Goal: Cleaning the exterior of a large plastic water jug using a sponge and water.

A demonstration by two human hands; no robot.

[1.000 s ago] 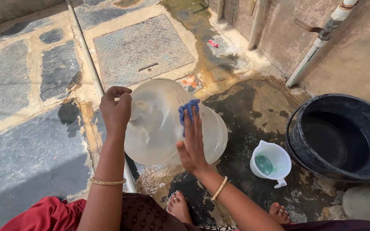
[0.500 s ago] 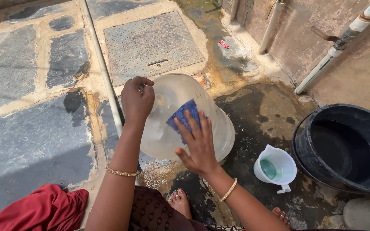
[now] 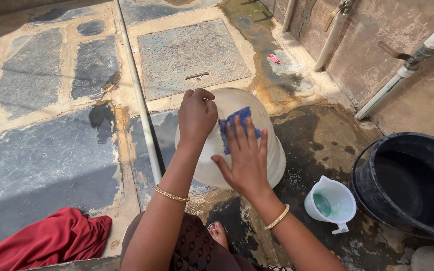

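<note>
A large translucent white plastic jar [image 3: 272,150] lies tilted on the wet ground in front of me. My left hand [image 3: 196,114] grips its upper end, fingers curled over the rim. My right hand [image 3: 244,155] lies flat on the jar's side, fingers spread, pressing a blue scrub cloth [image 3: 233,123] against it. The cloth shows above my fingertips. Both wrists wear thin gold bangles.
A small white mug [image 3: 330,203] with green liquid stands on the wet ground at the right. A big black tub [image 3: 403,185] sits beyond it. A thin white pipe [image 3: 139,95] runs across the stone floor. Wall pipes [image 3: 388,88] stand at the right. My bare foot [image 3: 219,233] is below the jar.
My right hand with the blue cloth has slid down and leftward over the jar's side. The left hand keeps its hold on the upper end; the view has shifted slightly.
</note>
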